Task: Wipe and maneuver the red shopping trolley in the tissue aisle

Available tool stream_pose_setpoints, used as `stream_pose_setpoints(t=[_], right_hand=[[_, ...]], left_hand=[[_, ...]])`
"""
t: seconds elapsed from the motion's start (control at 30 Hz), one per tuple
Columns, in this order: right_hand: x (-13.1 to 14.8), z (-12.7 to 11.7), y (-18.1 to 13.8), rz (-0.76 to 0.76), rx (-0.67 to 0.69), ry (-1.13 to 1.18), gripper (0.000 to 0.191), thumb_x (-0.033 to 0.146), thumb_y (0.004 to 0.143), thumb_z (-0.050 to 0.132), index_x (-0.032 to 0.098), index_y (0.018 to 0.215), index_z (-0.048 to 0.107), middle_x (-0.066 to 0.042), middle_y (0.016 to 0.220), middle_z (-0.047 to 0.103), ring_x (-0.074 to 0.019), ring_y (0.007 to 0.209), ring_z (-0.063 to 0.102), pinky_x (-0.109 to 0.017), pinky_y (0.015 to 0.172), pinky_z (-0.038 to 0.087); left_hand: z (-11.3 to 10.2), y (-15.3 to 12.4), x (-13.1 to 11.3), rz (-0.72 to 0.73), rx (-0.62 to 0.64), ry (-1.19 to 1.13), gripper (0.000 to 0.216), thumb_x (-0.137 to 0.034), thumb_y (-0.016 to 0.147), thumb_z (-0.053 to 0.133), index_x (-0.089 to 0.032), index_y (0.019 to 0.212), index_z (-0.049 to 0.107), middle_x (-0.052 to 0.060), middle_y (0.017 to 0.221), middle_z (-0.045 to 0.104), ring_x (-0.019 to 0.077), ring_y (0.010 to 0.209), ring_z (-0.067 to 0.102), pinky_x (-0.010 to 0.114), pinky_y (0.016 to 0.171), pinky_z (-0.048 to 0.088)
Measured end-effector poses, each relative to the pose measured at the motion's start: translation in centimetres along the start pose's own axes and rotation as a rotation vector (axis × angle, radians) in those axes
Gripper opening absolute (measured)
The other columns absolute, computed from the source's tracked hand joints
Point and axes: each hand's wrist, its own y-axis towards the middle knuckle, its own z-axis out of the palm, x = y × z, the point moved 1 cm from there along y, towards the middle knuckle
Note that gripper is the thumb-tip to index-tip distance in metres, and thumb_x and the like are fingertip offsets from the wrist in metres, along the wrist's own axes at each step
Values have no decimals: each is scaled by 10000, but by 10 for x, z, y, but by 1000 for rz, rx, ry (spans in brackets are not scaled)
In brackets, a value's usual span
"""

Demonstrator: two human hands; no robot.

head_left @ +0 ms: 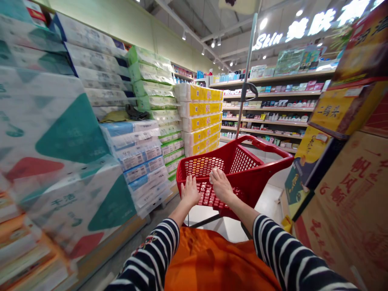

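Observation:
A red plastic shopping cart (251, 182) with perforated walls stands directly before me, its basket tilted in view. My left hand (190, 192) lies over the near rim at the left corner, fingers close together and hooked over the edge. Farther right along the same rim, my right hand (221, 185) is closed with its fingers bent over. Something small and pale shows at its fingertips, too unclear to name. Both thumbs are partly hidden. The cart's red handle (269, 147) is at the far right end, away from both hands.
Packs of tissue (201, 117) are stacked along the left, with large white-and-green packs (69, 133) nearest. Cardboard boxes (354, 194) rise close on the right. Behind the cart stand a metal pole (247, 60) and shelves of small products (273, 109).

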Motion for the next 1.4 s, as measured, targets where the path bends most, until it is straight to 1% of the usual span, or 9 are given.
stream_pose_setpoints(t=[0.17, 0.3, 0.43, 0.6, 0.7, 0.83, 0.97, 1.23, 1.4], right_hand=[[-8, 2, 1, 27, 36, 15, 459, 111, 829, 399, 111, 1279, 487, -127, 1410, 392, -287, 1311, 294, -433, 1053, 269], [-20, -1, 3, 104, 27, 6, 458, 103, 817, 402, 102, 1264, 499, -146, 1389, 414, -298, 1299, 312, -454, 1036, 283], [28, 11, 24, -27, 39, 94, 435, 112, 842, 388, 98, 1262, 500, -150, 1386, 415, -294, 1303, 304, -434, 1054, 270], [113, 29, 58, -178, 38, 215, 384, 153, 887, 377, 141, 1250, 500, -139, 1381, 414, -271, 1304, 305, -447, 1052, 284], [125, 32, 63, -224, 22, 231, 376, 160, 892, 378, 134, 1248, 493, -142, 1375, 416, -272, 1312, 289, -447, 1054, 285], [83, 26, 49, -193, 40, 189, 406, 155, 873, 395, 120, 1269, 480, -130, 1413, 374, -300, 1324, 265, -441, 1067, 260], [27, 12, 29, -27, 47, 102, 430, 123, 857, 389, 95, 1277, 476, -152, 1404, 388, -297, 1323, 274, -449, 1068, 242], [-20, -9, -1, -38, 6, -1, 423, 129, 861, 377, 130, 1268, 495, -112, 1402, 404, -273, 1306, 304, -421, 1049, 275], [-109, -36, -20, 139, -18, -112, 411, 126, 845, 370, 123, 1214, 550, -114, 1364, 452, -293, 1270, 343, -432, 1031, 273]], left_hand=[[6, -2, 32, -163, -36, -20, 778, -236, 721, 489, -153, 1425, 168, 128, 1531, 73, 245, 1403, 41, 494, 1112, 115], [6, -3, 44, -175, -45, -107, 784, -242, 722, 488, -114, 1422, 159, 143, 1527, 88, 250, 1398, 89, 445, 1116, 164], [6, -2, 54, -166, -111, -211, 742, -162, 739, 437, -80, 1421, 156, 128, 1509, 194, 167, 1385, 167, 296, 1124, 195], [11, 1, 71, -122, -135, -283, 674, -147, 808, 337, -116, 1435, 91, 94, 1490, 265, 117, 1349, 268, 270, 1103, 252], [12, 0, 80, -164, -139, -229, 689, -147, 817, 338, -171, 1443, 51, 75, 1485, 281, 123, 1342, 287, 298, 1099, 265], [10, -1, 78, -213, -139, -146, 737, -72, 769, 332, -173, 1446, 60, 86, 1504, 222, 156, 1381, 180, 389, 1115, 220], [9, -1, 50, -112, -149, -40, 734, -88, 748, 348, -143, 1445, 121, 90, 1522, 143, 185, 1396, 117, 445, 1131, 131], [13, 3, -6, 80, -80, 124, 741, -141, 711, 401, -125, 1427, 209, 82, 1522, 125, 227, 1399, 98, 543, 1102, 124], [10, 6, -4, 70, -75, 180, 727, -168, 715, 411, -100, 1416, 231, 95, 1518, 145, 231, 1397, 116, 554, 1098, 131]])
